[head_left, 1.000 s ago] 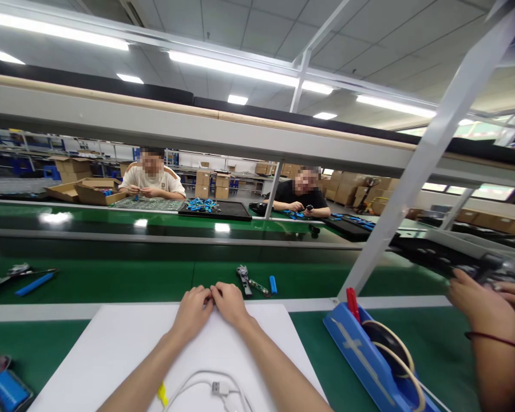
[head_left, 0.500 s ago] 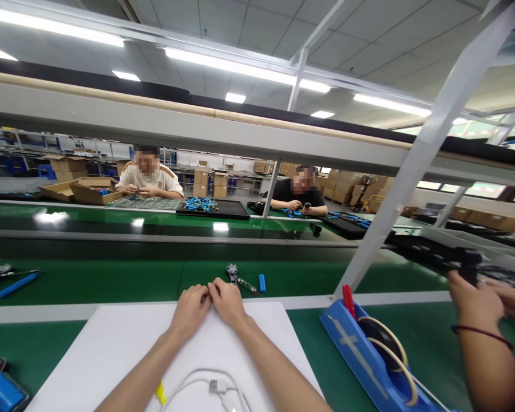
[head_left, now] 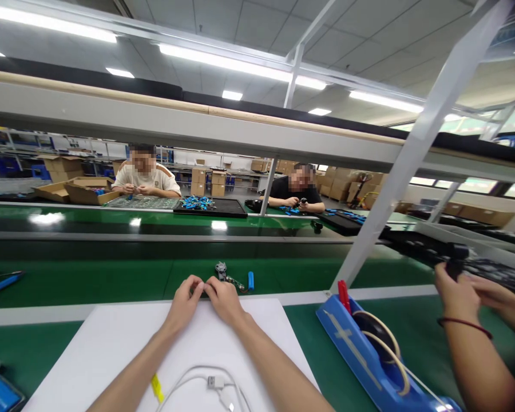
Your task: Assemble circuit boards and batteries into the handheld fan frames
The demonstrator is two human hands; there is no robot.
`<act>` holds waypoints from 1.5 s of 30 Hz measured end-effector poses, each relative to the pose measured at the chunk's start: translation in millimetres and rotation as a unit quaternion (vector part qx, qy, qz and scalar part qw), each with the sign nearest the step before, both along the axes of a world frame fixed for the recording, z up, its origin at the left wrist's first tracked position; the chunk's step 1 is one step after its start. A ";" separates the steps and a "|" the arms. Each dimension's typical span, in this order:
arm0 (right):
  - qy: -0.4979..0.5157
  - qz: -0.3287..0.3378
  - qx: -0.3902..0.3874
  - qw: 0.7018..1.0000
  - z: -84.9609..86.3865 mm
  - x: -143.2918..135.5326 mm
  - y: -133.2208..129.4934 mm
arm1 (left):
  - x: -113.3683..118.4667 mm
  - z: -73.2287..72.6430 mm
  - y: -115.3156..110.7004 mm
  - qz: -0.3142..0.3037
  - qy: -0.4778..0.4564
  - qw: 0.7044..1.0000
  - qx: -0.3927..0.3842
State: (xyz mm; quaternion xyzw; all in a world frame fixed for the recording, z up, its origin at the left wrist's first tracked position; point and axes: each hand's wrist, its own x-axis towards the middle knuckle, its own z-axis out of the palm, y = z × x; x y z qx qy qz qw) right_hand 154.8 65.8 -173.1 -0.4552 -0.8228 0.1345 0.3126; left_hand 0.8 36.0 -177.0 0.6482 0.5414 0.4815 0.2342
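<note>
My left hand (head_left: 187, 298) and my right hand (head_left: 224, 297) meet at the fingertips over the far edge of a white sheet (head_left: 124, 343). The fingers of both are curled, and anything between them is too small or hidden to make out. Just beyond my right hand, a grey part (head_left: 221, 270) with a small circuit board (head_left: 235, 282) and a blue cell (head_left: 251, 280) lie on the green belt (head_left: 292, 272). A white USB cable (head_left: 217, 382) is coiled on the sheet between my forearms, near a yellow tag (head_left: 157, 388).
A blue holder (head_left: 352, 355) with red-handled tool (head_left: 344, 296) stands at right. Beyond it, another person's hands (head_left: 463, 292) hold a black part. A slanted post (head_left: 395, 189) rises behind the holder. Two people sit across the line.
The parts on the belt have shifted left relative to the white sheet. My fingertips still meet, with my left hand's thumb and fingers now more visible. The neighbour's hands appear further left.
</note>
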 end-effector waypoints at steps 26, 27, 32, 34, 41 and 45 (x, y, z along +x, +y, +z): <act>-0.038 0.013 0.005 0.999 3.7 -0.7 -4.7 | 2.4 -2.8 -4.3 -0.015 -0.023 0.999 0.018; -0.038 0.015 0.005 0.999 3.7 -0.5 -4.6 | 2.5 -2.6 -4.6 -0.016 -0.024 0.999 0.017; -0.033 0.023 0.001 0.999 3.2 0.3 -3.7 | 4.2 -0.1 -7.5 -0.021 -0.033 0.999 0.010; -0.026 0.021 0.000 0.999 2.3 0.4 -3.1 | 5.3 1.0 -9.0 -0.023 -0.036 0.999 0.008; 0.003 0.024 -0.006 1.000 -1.5 0.2 -0.7 | 5.2 1.6 -9.4 -0.027 -0.046 0.999 0.006; 0.024 0.031 -0.010 0.999 -1.8 0.3 -0.9 | 5.1 0.7 -9.2 -0.030 -0.057 0.998 0.002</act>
